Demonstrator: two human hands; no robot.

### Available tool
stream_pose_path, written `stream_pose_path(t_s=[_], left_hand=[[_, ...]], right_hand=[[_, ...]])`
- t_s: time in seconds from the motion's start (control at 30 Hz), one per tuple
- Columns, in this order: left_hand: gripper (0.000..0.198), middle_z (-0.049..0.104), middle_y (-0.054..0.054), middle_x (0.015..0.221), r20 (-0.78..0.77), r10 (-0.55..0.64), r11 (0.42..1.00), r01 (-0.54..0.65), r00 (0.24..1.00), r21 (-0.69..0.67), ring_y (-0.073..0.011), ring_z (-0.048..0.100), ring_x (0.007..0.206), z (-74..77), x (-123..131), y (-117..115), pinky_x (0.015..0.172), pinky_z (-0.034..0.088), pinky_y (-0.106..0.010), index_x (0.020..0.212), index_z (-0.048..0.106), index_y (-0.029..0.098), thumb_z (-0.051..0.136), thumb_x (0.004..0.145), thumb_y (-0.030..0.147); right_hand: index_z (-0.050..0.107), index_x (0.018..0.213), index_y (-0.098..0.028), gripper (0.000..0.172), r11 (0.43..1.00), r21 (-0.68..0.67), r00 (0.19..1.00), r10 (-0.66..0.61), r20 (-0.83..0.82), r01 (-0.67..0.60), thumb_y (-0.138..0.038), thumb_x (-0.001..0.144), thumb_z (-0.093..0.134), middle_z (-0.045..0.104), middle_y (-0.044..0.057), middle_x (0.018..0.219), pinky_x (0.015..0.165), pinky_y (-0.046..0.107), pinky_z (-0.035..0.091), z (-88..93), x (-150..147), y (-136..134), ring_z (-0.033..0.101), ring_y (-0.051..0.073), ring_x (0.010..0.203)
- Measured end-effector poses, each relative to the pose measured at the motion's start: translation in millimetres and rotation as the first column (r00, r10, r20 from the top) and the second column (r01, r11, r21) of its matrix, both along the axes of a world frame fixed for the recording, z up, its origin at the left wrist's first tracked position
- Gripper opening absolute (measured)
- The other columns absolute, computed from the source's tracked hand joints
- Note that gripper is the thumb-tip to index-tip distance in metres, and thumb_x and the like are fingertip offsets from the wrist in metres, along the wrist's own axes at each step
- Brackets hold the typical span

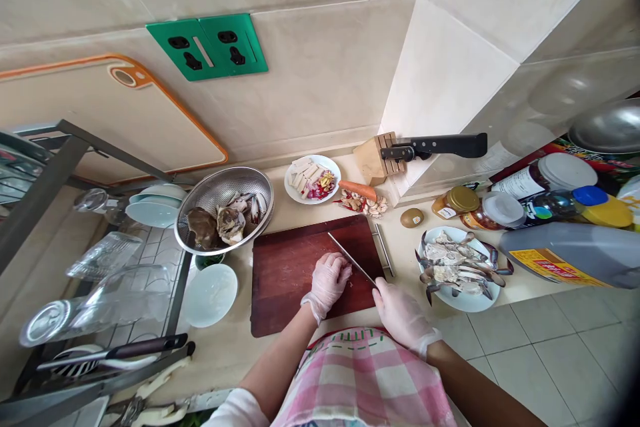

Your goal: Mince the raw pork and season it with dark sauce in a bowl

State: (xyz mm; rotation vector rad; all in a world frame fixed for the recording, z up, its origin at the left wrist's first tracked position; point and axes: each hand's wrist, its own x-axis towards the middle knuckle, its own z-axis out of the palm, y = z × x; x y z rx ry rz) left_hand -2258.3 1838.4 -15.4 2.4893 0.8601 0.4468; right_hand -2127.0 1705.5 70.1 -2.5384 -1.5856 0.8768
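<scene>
My right hand (403, 313), in a clear plastic glove, is closed round the handle of a kitchen knife (351, 258). The blade points away and to the left over the dark red-brown cutting board (283, 280). Beside the blade, my left hand (327, 283), gloved too, presses down on the board with its fingers curled together. Whatever lies under those fingers is hidden; only small bits show near the blade. Behind the board stand a white plate (290, 195) of pale sliced pieces and chopped red onion, a carrot (358, 189) and a pile of garlic cloves (376, 207).
Left of the board are a steel colander (263, 183) holding oysters or similar shellfish, a pale bowl (211, 295) and a dish rack (173, 293) with glassware. To the right sit a kiwi (412, 217), a plate of cut crab (463, 267), jars and a large bottle (580, 250). A knife block (371, 157) stands behind.
</scene>
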Motion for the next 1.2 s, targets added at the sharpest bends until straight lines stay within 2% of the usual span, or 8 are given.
stream_pose_path(t_s=[0.13, 0.27, 0.37, 0.57, 0.77, 0.97, 1.1, 1.2], left_hand=[[0.014, 0.067, -0.006, 0.092, -0.023, -0.008, 1.0, 0.009, 1.0, 0.019, -0.0217, 0.058, 0.088, -1.9, 2, -3, 0.082, 0.047, -0.038, 0.088, 0.063, 0.021, 0.049, 0.09, 0.025], [0.01, 0.064, -0.007, 0.102, 0.014, 0.053, 0.998, -0.053, 0.998, 0.017, -0.0229, 0.057, 0.096, -1.1, 0, -4, 0.085, 0.047, -0.039, 0.093, 0.061, 0.022, 0.054, 0.087, 0.027], [0.013, 0.063, -0.008, 0.107, 0.021, 0.119, 0.993, -0.119, 0.993, -0.009, -0.0243, 0.056, 0.1, 1.2, 1, -3, 0.086, 0.046, -0.04, 0.095, 0.059, 0.022, 0.059, 0.084, 0.027], [0.01, 0.065, -0.006, 0.081, -0.068, 0.074, 0.997, -0.076, 0.995, -0.031, -0.024, 0.058, 0.084, -1.1, 6, -1, 0.079, 0.044, -0.038, 0.081, 0.06, 0.021, 0.052, 0.087, 0.023], [0.013, 0.065, -0.008, 0.099, 0.06, 0.092, 0.995, -0.09, 0.994, -0.041, -0.0235, 0.058, 0.094, -5.1, -5, -4, 0.082, 0.046, -0.038, 0.093, 0.06, 0.022, 0.056, 0.086, 0.031], [0.011, 0.066, -0.007, 0.089, 0.046, 0.05, 0.997, -0.048, 0.998, -0.052, -0.022, 0.059, 0.09, -6.5, -6, -4, 0.082, 0.047, -0.037, 0.083, 0.063, 0.021, 0.054, 0.088, 0.026], [0.012, 0.065, -0.007, 0.1, 0.104, 0.09, 0.996, -0.088, 0.99, -0.023, -0.0213, 0.059, 0.094, -4.6, -8, -5, 0.082, 0.048, -0.036, 0.09, 0.064, 0.021, 0.055, 0.088, 0.029], [0.013, 0.066, -0.006, 0.093, 0.127, 0.066, 0.998, -0.067, 0.99, 0.007, -0.02, 0.06, 0.091, -6.4, -9, -6, 0.082, 0.049, -0.035, 0.089, 0.064, 0.022, 0.055, 0.089, 0.03]], right_hand=[[0.053, 0.103, -0.021, 0.027, 0.994, -0.109, 0.997, 0.004, 0.073, 0.004, -0.025, 0.097, 0.028, 0.07, 0.007, 0.087, 0.05, 0.027, 0.031, -5.5, -9, 24, 0.069, 0.02, 0.073], [0.052, 0.102, -0.021, 0.024, 0.994, -0.108, 0.998, 0.03, 0.057, -0.023, -0.026, 0.098, 0.029, 0.071, 0.007, 0.086, 0.053, 0.026, 0.034, -1.1, -3, 39, 0.069, 0.019, 0.075], [0.053, 0.098, -0.021, 0.022, 0.991, -0.129, 0.999, 0.047, 0.021, -0.044, -0.026, 0.097, 0.031, 0.071, 0.005, 0.081, 0.053, 0.026, 0.033, 8.0, 3, 33, 0.069, 0.018, 0.072], [0.054, 0.1, -0.02, 0.026, 0.983, -0.183, 0.998, -0.016, 0.057, 0.026, -0.025, 0.097, 0.028, 0.071, 0.008, 0.086, 0.054, 0.026, 0.037, 0.9, -11, 27, 0.069, 0.02, 0.075], [0.055, 0.096, -0.02, 0.024, 0.984, -0.175, 0.999, 0.022, 0.044, -0.014, -0.026, 0.096, 0.031, 0.071, 0.007, 0.082, 0.053, 0.025, 0.035, 1.5, -6, 28, 0.069, 0.019, 0.073], [0.055, 0.1, -0.019, 0.028, 0.985, -0.172, 0.998, -0.01, 0.07, 0.022, -0.028, 0.097, 0.028, 0.072, 0.008, 0.087, 0.054, 0.026, 0.035, -0.9, -12, 34, 0.069, 0.018, 0.076], [0.055, 0.097, -0.02, 0.026, 0.981, -0.193, 0.998, 0.042, 0.054, -0.031, -0.027, 0.097, 0.03, 0.072, 0.008, 0.086, 0.055, 0.026, 0.036, 12.0, -5, 36, 0.069, 0.019, 0.077], [0.055, 0.093, -0.021, 0.025, 0.976, -0.218, 0.997, 0.037, 0.063, -0.023, -0.028, 0.096, 0.032, 0.071, 0.006, 0.081, 0.054, 0.026, 0.035, 18.2, -3, 26, 0.07, 0.019, 0.074]])
